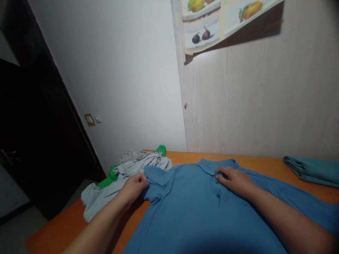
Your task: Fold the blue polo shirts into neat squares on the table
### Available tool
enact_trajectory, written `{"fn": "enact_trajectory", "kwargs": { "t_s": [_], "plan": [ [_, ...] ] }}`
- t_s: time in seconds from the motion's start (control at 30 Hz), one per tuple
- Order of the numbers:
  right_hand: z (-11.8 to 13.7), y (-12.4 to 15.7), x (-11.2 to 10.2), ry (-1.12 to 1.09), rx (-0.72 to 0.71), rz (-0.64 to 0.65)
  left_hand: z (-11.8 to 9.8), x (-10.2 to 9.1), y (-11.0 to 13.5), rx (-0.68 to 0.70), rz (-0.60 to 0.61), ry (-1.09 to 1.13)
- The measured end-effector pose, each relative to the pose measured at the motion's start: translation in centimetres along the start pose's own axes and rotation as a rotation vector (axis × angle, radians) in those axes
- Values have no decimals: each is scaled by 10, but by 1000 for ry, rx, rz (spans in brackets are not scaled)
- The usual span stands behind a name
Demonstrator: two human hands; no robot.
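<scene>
A blue polo shirt (196, 208) lies spread front side up, its collar at the far end and its buttoned placket in the middle. My left hand (134, 187) is closed in a pinch on the edge of the shirt's left-hand sleeve (156, 178). Over the placket, just below the collar (208, 165), my right hand (235, 180) rests with thumb and forefinger apart. Its other fingers are partly hidden. The lower part of the shirt runs out of the bottom of the view.
Loose grey, striped and green clothes (143, 164) are heaped left of the shirt on the orange table (60, 225). A folded teal garment (315, 171) lies at the far right. Behind the table stands a wall (127, 88); a dark door (34, 134) is at left.
</scene>
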State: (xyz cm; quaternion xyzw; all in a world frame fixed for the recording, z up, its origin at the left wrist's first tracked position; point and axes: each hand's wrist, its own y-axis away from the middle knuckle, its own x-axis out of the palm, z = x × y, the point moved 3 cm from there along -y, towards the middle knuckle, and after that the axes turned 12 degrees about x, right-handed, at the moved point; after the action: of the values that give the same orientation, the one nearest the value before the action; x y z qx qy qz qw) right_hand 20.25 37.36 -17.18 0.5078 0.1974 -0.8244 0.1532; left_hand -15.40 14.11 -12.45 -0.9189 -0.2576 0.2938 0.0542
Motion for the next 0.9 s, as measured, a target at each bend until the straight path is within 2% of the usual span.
{"fn": "enact_trajectory", "kwargs": {
  "t_s": [0.1,0.2,0.3,0.4,0.47,0.53,0.6,0.77,0.9],
  "plan": [
    [0,0,0,2,-3,-3,-21,-13,15,48,-147,130],
    [-1,0,0,-1,0,-5,-32,-24,34,104,-190,16],
    [-1,1,0,-3,6,-5,-29,-26,54,118,-67,-317],
    [-1,1,0,-5,3,-3,-23,-22,67,55,139,-620],
    [0,0,0,-6,0,0,-23,-22,68,13,218,-743],
    [0,0,0,-1,6,3,-28,-23,63,5,210,-806],
    [1,1,0,3,15,4,-37,-26,50,44,142,-827],
    [2,3,-2,-18,5,2,-51,-23,6,307,-24,-875],
    [3,3,-2,-20,12,-4,-40,-15,-25,364,25,-941]
  ]
}}
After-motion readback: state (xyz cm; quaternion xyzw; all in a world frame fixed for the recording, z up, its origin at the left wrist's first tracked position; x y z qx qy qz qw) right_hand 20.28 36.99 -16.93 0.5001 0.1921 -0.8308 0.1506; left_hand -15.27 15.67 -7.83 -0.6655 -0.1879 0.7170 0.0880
